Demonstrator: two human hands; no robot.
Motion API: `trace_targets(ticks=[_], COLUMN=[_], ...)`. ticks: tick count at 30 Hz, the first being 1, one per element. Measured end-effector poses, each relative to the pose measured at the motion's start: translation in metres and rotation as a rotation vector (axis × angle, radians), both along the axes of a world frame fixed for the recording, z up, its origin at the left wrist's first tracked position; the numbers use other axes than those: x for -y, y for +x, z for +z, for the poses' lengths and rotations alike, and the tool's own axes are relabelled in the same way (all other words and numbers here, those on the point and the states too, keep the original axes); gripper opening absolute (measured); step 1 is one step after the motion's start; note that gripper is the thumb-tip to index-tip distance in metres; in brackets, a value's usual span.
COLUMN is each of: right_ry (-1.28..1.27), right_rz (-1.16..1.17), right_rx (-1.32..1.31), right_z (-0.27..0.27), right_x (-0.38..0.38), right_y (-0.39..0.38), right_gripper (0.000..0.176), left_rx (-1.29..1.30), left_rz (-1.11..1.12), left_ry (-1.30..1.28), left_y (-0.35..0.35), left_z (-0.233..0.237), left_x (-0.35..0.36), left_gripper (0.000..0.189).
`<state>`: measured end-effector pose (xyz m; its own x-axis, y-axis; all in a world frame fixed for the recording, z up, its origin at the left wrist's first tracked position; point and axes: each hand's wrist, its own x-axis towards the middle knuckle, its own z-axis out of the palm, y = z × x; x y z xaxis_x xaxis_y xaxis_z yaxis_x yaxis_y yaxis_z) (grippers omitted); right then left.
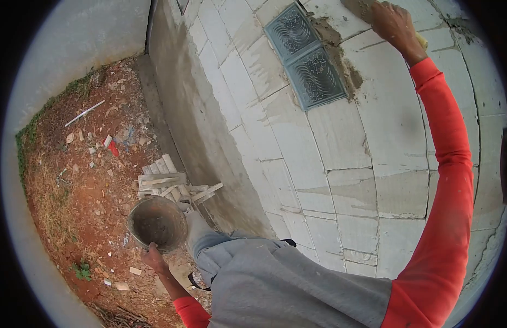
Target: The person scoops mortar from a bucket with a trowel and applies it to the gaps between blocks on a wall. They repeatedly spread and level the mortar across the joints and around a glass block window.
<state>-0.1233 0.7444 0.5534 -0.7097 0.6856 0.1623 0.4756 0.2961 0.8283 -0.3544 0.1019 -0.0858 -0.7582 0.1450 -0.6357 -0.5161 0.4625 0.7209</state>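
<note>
My left hand (154,259) is closed on the rim of a round, mortar-stained bucket (179,218), held low at my left with its open mouth facing up. Traces of grey mortar coat its inside. High on the block wall (393,126), my right hand (394,24) grips a trowel (356,7); a yellowish handle end shows behind the fist. The trowel's blade lies close to the wall, partly cut off by the top edge. Two patterned glass blocks (313,79) sit in the wall left of this hand, with rough wet-looking mortar (335,46) along their right side.
Short wooden pieces (163,180) are stacked by the wall's foot, beyond the bucket. Reddish ground (95,191) with rubble, a white stick (85,113) and weeds lies to the left. A plain grey wall (89,38) bounds the far side.
</note>
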Motion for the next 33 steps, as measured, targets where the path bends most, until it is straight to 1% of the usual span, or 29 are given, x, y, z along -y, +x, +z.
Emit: trace_targets(ticks=[2, 3, 4, 5, 6, 7, 8, 10, 12, 14, 16, 17, 20, 21, 22, 23, 24, 26, 27, 30, 32, 33], right_ry=[-0.189, -0.371, -0.554, -0.745, -0.934, -1.095, -1.262, -1.217, -1.227, -1.214, -1.148, -1.09, -1.047, -1.042, -1.01, -0.984, -0.963, -0.937, -0.916, -0.767, -1.046, -1.186], right_rz=[-0.162, -0.323, -0.481, -0.44, -0.384, -0.435, -0.48, -0.471, -0.44, -0.437, -0.464, -0.473, -0.512, -0.521, -0.521, -0.513, -0.506, -0.496, -0.489, -0.389, -0.271, -0.209], right_rx=[-0.254, -0.402, -0.556, -0.706, -0.857, -0.968, -1.077, -1.25, -1.429, -1.572, -1.692, -1.686, -1.645, -1.671, -1.659, -1.643, -1.626, -1.315, -1.163, -1.007, -1.021, -1.019], right_z=[0.013, 0.017, 0.018, 0.005, -0.02, -0.046, -0.072, -0.122, -0.158, -0.169, -0.161, -0.152, -0.138, -0.132, -0.127, -0.122, -0.117, -0.094, -0.082, -0.069, -0.053, -0.045], right_x=[0.022, 0.027, 0.035, 0.047, 0.055, 0.054, 0.05, 0.046, 0.018, -0.007, -0.015, -0.011, 0.025, 0.044, 0.059, 0.069, 0.076, 0.087, 0.093, 0.119, 0.12, 0.12], right_y=[0.005, 0.011, 0.017, 0.024, 0.032, 0.036, 0.037, 0.033, 0.033, 0.032, 0.038, 0.048, 0.081, 0.087, 0.095, 0.101, 0.105, 0.109, 0.109, 0.073, 0.052, 0.041], right_gripper=[0.015, 0.017, 0.022, 0.025, 0.029, 0.03, 0.032, 0.032, 0.032, 0.03, 0.026, 0.027, 0.031, 0.031, 0.031, 0.031, 0.031, 0.032, 0.034, 0.031, 0.03, 0.03], left_rx=[-0.001, -0.003, -0.008, -0.012, -0.02, -0.031, -0.031, -0.031, -0.067, -0.058, -0.088, -0.099, -0.166, -0.175, -0.185, -0.197, -0.191, -0.173, -0.161, -0.115, -0.051, -0.05], left_rz=[-0.019, -0.04, -0.063, -0.102, -0.14, -0.171, -0.177, -0.188, -0.176, -0.204, -0.202, -0.207, -0.252, -0.26, -0.262, -0.253, -0.249, -0.251, -0.251, -0.248, -0.246, -0.25], left_ry=[0.019, 0.046, 0.074, 0.036, 0.0, -0.035, -0.013, 0.018, 0.072, 0.118, 0.119, 0.126, 0.102, 0.081, 0.062, 0.045, 0.088, 0.171, 0.139, 0.077, 0.078, 0.052], left_y=[0.0, -0.001, -0.004, -0.007, -0.01, -0.013, -0.017, -0.025, -0.028, -0.032, -0.035, -0.037, -0.041, -0.039, -0.033, -0.03, -0.031, -0.032, -0.031, -0.033, -0.035, -0.036], left_z=[-0.013, -0.017, -0.02, -0.022, -0.022, -0.022, -0.026, -0.034, -0.009, 0.017, 0.026, 0.027, 0.006, 0.018, 0.047, 0.062, 0.058, 0.043, 0.04, 0.025, 0.005, 0.003], left_x=[-0.002, -0.003, -0.006, -0.01, -0.015, -0.022, -0.028, -0.034, -0.045, -0.051, -0.051, -0.053, -0.048, -0.052, -0.062, -0.069, -0.068, -0.059, -0.058, -0.054, -0.049, -0.048], left_gripper=[0.037, 0.037, 0.038, 0.038, 0.039, 0.039, 0.039, 0.038, 0.032, 0.027, 0.025, 0.023, 0.025, 0.026, 0.027, 0.027, 0.027, 0.028, 0.028, 0.03, 0.031, 0.03])
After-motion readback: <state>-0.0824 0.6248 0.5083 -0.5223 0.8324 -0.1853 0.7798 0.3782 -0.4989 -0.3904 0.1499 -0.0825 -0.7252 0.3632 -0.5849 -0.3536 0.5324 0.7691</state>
